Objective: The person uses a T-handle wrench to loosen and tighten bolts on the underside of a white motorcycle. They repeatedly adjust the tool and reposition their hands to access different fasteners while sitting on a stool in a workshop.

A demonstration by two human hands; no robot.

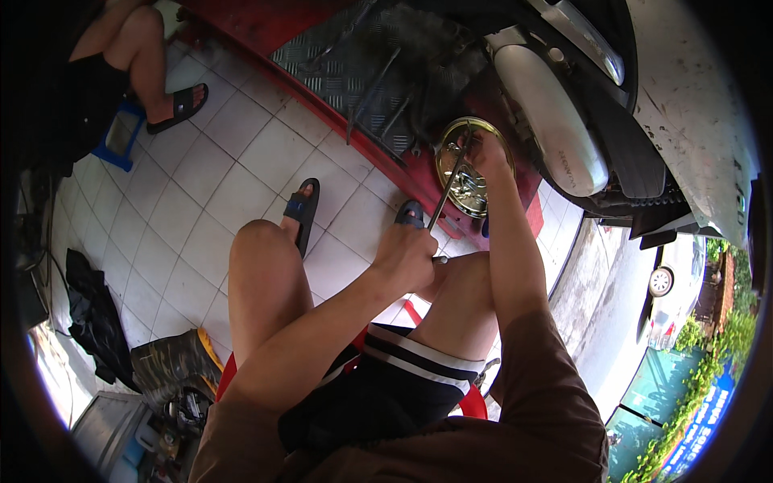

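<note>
My left hand (pixel 403 259) is closed around the lower end of a long metal tool (pixel 447 193), which slants up from my knees to a round gold-coloured tray (pixel 442 178) on the red platform. My right hand (pixel 488 153) reaches over this tray at the tool's upper end, with fingers curled; what exactly they grip is hard to make out. Small shiny metal parts lie in the tray. Beside the tray is the underside of a scooter, with a long silver housing (pixel 547 117).
A red work platform (pixel 286 84) with a tread-plate top holds several dark metal bars. At upper left, another person's leg (pixel 141 56) is beside a blue stool (pixel 117 149). Black bags (pixel 93 322) and a grey container (pixel 109 427) lie lower left. A white car (pixel 672 282) stands outside at right.
</note>
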